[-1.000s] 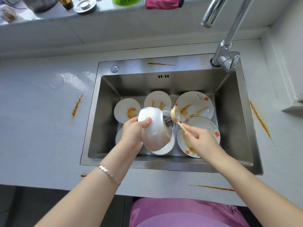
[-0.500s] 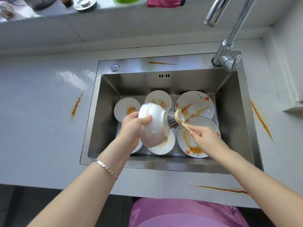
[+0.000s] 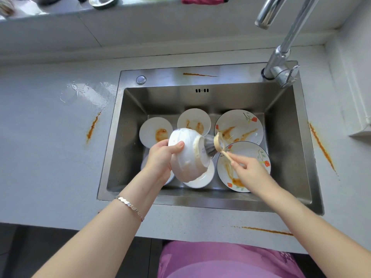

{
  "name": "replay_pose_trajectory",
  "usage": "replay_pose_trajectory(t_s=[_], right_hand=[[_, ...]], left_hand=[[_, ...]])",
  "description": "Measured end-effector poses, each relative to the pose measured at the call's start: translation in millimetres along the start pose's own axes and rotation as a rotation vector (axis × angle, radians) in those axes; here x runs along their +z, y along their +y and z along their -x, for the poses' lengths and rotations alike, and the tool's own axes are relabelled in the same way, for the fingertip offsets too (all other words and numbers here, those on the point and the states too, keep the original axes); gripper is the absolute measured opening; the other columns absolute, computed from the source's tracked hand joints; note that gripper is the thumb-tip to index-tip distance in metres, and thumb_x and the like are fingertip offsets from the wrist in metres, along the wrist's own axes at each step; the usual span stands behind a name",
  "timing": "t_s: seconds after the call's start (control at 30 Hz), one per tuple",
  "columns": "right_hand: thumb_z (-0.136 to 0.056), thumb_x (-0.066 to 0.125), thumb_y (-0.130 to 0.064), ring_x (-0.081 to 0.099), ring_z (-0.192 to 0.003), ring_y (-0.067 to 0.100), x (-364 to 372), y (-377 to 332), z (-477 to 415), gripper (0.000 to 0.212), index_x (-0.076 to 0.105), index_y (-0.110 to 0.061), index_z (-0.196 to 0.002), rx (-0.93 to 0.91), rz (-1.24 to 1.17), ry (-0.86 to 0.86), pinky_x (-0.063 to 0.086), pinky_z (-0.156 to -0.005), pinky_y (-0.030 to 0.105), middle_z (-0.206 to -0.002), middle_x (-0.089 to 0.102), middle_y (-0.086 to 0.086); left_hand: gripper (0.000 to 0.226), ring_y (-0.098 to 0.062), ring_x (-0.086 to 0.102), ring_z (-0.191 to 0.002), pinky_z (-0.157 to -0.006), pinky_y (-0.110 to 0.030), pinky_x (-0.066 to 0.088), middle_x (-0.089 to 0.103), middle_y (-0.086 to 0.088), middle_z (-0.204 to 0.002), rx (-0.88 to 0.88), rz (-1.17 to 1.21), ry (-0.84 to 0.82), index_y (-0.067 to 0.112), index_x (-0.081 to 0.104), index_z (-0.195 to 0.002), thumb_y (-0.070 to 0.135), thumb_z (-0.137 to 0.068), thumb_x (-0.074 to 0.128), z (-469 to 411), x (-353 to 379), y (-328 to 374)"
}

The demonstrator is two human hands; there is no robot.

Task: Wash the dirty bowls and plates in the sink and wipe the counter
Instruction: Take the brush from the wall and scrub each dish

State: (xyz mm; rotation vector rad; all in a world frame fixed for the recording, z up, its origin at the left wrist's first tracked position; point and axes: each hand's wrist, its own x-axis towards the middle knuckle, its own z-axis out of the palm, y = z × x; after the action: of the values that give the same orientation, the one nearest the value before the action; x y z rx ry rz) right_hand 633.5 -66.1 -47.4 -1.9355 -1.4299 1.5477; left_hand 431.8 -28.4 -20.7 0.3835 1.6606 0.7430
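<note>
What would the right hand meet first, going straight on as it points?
Likely the white bowl gripped by the left hand; the brush in the right hand seems to reach its mouth.

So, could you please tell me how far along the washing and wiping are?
Early on. Done: nothing visibly finished. In hand: the left hand grips a white bowl tipped over the sink, while the right hand holds a wooden dish brush with its bristles at the bowl's mouth. Left: two flowered plates and two small dishes carry orange smears, and orange streaks mark the counter.
</note>
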Motion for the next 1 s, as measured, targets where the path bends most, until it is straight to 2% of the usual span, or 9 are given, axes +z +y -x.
replay_pose_trajectory(t_s=[0.07, 0.17, 0.33, 0.4, 0.47, 0.57, 0.67, 0.87, 1.0], right_hand=[[-0.097, 0.043, -0.019, 0.058, -0.086, 0.001, 7, 4, 18, 0.036, 0.051, -0.035, -0.128, -0.027, 0.000, -0.074, 0.040, -0.069, 0.013, -0.081, 0.060, -0.022], [-0.097, 0.044, -0.020, 0.048, -0.070, -0.013, 18, 0, 27, 0.037, 0.051, -0.038, -0.128, -0.125, -0.013, -0.074, 0.036, -0.070, 0.011, -0.073, 0.054, -0.031], [-0.096, 0.045, -0.022, 0.032, -0.056, -0.004, 19, 6, -15, 0.037, 0.053, -0.038, -0.128, -0.085, -0.011, 0.034, 0.033, -0.060, 0.017, -0.046, 0.041, -0.030], [-0.094, 0.049, -0.024, 0.035, -0.056, -0.003, 21, 15, -28, 0.041, 0.049, -0.033, -0.133, -0.034, 0.008, 0.049, 0.030, -0.055, 0.015, -0.053, 0.041, -0.023], [-0.088, 0.059, -0.028, 0.053, -0.063, 0.008, 24, 23, -39, 0.051, 0.045, -0.024, -0.136, 0.055, 0.073, 0.085, 0.041, -0.055, 0.019, -0.074, 0.057, -0.011], [-0.079, 0.069, -0.028, 0.063, -0.080, 0.026, 33, 31, -65, 0.032, 0.065, -0.011, -0.106, 0.134, 0.185, 0.152, 0.052, -0.071, 0.036, -0.085, 0.069, 0.009], [-0.077, 0.072, -0.022, 0.059, -0.071, 0.018, 49, 32, -96, 0.014, 0.068, -0.017, -0.089, 0.136, 0.150, 0.116, 0.047, -0.065, 0.030, -0.070, 0.066, 0.001], [-0.076, 0.075, -0.015, 0.055, -0.077, 0.013, 82, 40, -145, 0.037, 0.066, -0.016, -0.112, 0.175, 0.049, 0.020, 0.042, -0.073, 0.026, -0.075, 0.059, -0.011], [-0.079, 0.073, -0.014, 0.054, -0.082, 0.014, 93, 55, -162, 0.038, 0.065, -0.015, -0.115, 0.232, 0.060, 0.005, 0.039, -0.075, 0.024, -0.087, 0.060, -0.004]], left_hand=[[0.025, -0.030, 0.059, -0.097, -0.076, -0.041, 0.052, 0.064, -0.012, -0.106, 0.018, 0.020, 0.040, 0.004, 0.061, -0.110, 0.008, -0.086, 0.063, -5, -4, 1], [0.021, -0.027, 0.060, -0.090, -0.068, -0.036, 0.052, 0.065, -0.011, -0.102, 0.045, -0.012, 0.070, 0.006, 0.061, -0.107, 0.008, -0.086, 0.063, -7, -5, 0], [0.013, -0.031, 0.061, -0.093, -0.074, -0.041, 0.053, 0.067, -0.011, -0.097, 0.037, -0.036, 0.024, 0.008, 0.064, -0.097, 0.008, -0.084, 0.065, -9, -18, -4], [0.011, -0.030, 0.062, -0.088, -0.066, -0.036, 0.051, 0.068, -0.011, -0.095, 0.083, -0.089, 0.041, 0.011, 0.066, -0.093, 0.009, -0.082, 0.067, -14, -30, -3], [0.011, -0.025, 0.062, -0.077, -0.063, -0.033, 0.050, 0.067, -0.008, -0.085, 0.138, -0.139, 0.050, 0.010, 0.065, -0.092, 0.007, -0.082, 0.068, -20, -44, -1], [0.012, -0.017, 0.058, -0.071, -0.067, -0.032, 0.050, 0.063, -0.001, -0.081, 0.166, -0.235, 0.072, 0.011, 0.063, -0.092, 0.007, -0.082, 0.068, -33, -67, -5], [0.013, -0.024, 0.059, -0.075, -0.063, -0.032, 0.049, 0.065, -0.005, -0.084, 0.147, -0.288, 0.063, 0.012, 0.063, -0.089, 0.006, -0.080, 0.070, -54, -91, -9], [0.014, -0.019, 0.060, -0.068, -0.042, -0.017, 0.047, 0.065, -0.005, -0.080, 0.125, -0.343, 0.002, 0.015, 0.063, -0.083, 0.003, -0.079, 0.069, -86, -119, -15], [0.014, -0.021, 0.064, -0.072, -0.049, -0.024, 0.049, 0.069, -0.006, -0.082, 0.110, -0.330, -0.050, 0.015, 0.066, -0.087, 0.005, -0.078, 0.070, -102, -122, -16]])
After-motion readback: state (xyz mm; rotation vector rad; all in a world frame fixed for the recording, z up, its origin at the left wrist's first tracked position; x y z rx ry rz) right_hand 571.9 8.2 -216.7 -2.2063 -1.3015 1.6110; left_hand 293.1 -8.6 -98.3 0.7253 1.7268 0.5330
